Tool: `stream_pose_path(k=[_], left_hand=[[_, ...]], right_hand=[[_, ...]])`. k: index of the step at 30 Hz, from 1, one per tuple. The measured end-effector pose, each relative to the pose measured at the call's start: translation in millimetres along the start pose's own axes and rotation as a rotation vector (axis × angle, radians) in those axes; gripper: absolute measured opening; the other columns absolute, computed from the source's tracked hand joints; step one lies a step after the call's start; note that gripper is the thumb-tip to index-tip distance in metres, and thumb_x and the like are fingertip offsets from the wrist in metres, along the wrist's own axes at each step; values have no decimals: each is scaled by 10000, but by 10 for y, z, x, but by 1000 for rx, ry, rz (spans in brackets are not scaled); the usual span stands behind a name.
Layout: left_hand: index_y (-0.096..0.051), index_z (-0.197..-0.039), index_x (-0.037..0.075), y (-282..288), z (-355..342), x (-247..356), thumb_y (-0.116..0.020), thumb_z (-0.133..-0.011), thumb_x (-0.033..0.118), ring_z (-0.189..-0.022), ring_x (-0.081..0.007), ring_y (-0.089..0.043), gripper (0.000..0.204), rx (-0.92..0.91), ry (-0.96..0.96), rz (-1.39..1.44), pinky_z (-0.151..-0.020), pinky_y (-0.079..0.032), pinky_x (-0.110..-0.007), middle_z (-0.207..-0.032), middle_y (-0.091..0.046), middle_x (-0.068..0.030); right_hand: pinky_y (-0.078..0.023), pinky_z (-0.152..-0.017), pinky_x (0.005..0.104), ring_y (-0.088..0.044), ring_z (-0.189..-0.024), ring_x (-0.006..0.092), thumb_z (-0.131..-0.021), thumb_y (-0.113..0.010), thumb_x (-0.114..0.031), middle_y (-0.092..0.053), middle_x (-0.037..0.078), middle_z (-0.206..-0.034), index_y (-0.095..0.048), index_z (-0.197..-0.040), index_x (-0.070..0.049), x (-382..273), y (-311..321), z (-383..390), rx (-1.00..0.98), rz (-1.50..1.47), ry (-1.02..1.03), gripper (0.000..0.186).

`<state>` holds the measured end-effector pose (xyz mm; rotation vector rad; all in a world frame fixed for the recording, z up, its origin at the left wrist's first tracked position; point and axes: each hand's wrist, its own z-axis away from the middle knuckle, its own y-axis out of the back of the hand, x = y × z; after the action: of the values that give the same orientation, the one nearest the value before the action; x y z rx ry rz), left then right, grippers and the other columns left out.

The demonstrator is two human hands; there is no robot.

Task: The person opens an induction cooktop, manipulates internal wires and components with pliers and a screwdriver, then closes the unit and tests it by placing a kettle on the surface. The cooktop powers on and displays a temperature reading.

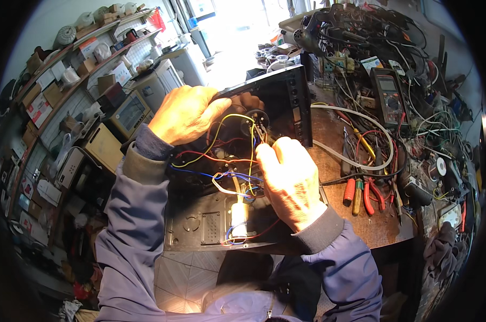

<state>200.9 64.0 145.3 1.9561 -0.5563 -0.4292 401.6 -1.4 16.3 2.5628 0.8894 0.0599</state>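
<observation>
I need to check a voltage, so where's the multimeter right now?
In the head view, the multimeter lies at the right rear of the workbench, among tangled wires, beyond the red-handled pliers and right of the open black case.

left hand (186, 114) grips the top edge of an open black casing (286, 102) | right hand (290, 180) pinches a thin tool (260, 133) at the round part among coloured wires (221, 161) inside | pliers (367, 196) and multimeter (389, 96) lie on the cluttered tabletop (361, 225) to the right | shelves (66, 96) at left
</observation>
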Motion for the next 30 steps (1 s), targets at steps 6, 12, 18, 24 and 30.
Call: stream_pose_path(k=[6,12,18,24,30], left_hand=[[-638,-860,-7,25,18,26,-619,-975,330,-702,-443,-607,356,-26,45,35,-600,-449,-474,-734,-604,-250],[-633,-858,-11,22,40,22,-617,-975,331,-712,-447,-609,362,-21,37,32,-603,-452,-479,-739,-606,-253],[-644,-878,-15,38,48,30,-618,-973,329,-720,-449,-611,357,-26,29,15,-609,-458,-478,-749,-612,-254],[-643,-877,-15,29,45,16,-622,-971,300,-700,-445,-600,330,-25,5,22,-601,-454,-458,-749,-606,-253],[-637,-874,-21,22,48,9,-622,-969,277,-685,-440,-590,313,-19,0,23,-594,-450,-447,-741,-594,-253]], right_hand=[[-463,-610,356,-552,-680,256,-849,-705,-99,-507,91,-731,-606,-940,-25,-40,53,58,-92,82,-11,153],[-465,-613,365,-558,-690,259,-854,-700,-85,-522,99,-745,-609,-944,-8,-47,52,12,7,5,-16,149],[-468,-639,390,-550,-712,286,-732,-695,-18,-509,106,-761,-577,-850,-22,-32,71,52,15,12,30,168],[-464,-613,386,-556,-708,287,-708,-686,-16,-505,103,-760,-604,-862,-24,-93,60,78,-45,-21,-116,175],[-475,-597,368,-569,-699,281,-736,-686,-10,-544,110,-780,-656,-1013,-4,-21,99,71,59,-71,58,279]])
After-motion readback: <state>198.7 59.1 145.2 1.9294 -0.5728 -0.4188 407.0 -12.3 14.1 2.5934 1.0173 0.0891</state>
